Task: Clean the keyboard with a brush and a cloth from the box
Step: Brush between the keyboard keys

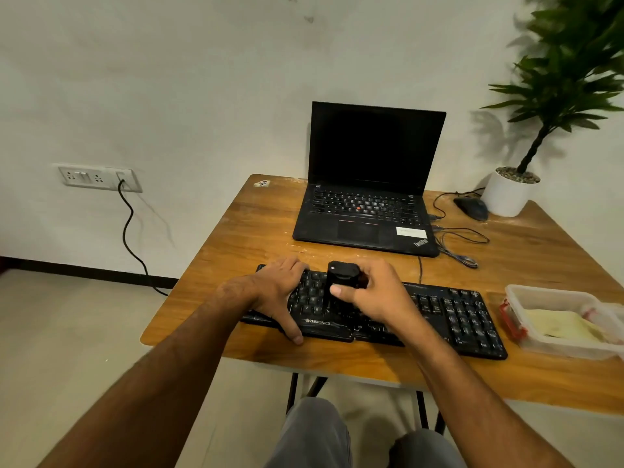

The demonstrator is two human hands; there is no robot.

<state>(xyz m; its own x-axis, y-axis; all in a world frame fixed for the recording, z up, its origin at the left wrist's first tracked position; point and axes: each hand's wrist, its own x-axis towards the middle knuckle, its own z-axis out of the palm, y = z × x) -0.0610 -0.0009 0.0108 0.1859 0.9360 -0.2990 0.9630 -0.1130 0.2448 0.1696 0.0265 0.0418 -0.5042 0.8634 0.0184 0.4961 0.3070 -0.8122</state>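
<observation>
A black keyboard (452, 312) lies across the near part of the wooden table (256, 231). My left hand (277, 292) rests flat on the keyboard's left end, its thumb reaching to the front edge. My right hand (374, 292) grips a black brush (341, 276) and holds it down on the keys near the keyboard's middle. To the right stands a clear plastic box (553, 298) with a pale yellow cloth (560, 325) lying inside it.
An open black laptop (368, 184) stands behind the keyboard, with cables (462, 241) trailing off its right side. A black mouse (471, 207) and a potted plant (510, 194) sit at the back right. A wall socket (98, 177) with a black cord is on the left.
</observation>
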